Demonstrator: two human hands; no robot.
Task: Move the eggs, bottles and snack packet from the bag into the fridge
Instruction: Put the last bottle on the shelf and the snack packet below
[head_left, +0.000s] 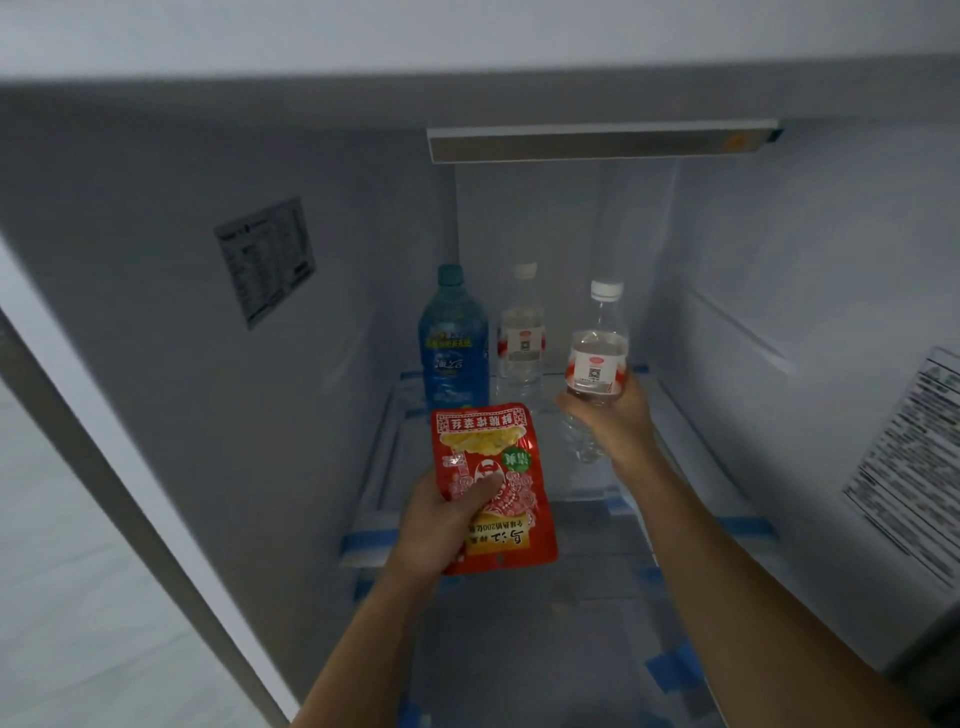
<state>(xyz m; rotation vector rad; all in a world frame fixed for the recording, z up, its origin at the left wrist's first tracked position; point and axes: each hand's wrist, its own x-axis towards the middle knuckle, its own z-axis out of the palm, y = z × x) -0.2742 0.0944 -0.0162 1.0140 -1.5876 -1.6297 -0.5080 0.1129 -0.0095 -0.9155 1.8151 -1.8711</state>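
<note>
Fridge fills my feed, its grey walls dim. A glass shelf runs across the middle, with blue tape stuck along its front edge and corners. On the right wall I see a printed label. A smaller sticker is on the left wall, and a light bar sits under the ceiling at the back.

The blue bottle stands upright at the back left of the shelf. A clear bottle stands upright just beside it on the right.

The right hand reaches in over the shelf, fingers curled round the lower half of a second clear bottle. That bottle is near upright, white cap up, in front and to the right of the first. I can't tell whether its base touches the shelf.

The left hand grips the red snack packet in front of the blue bottle. The thumb presses across the packet's face, the fingers are behind it, and the print reads upside down to me. The packet is held up over the front of the shelf.
</note>
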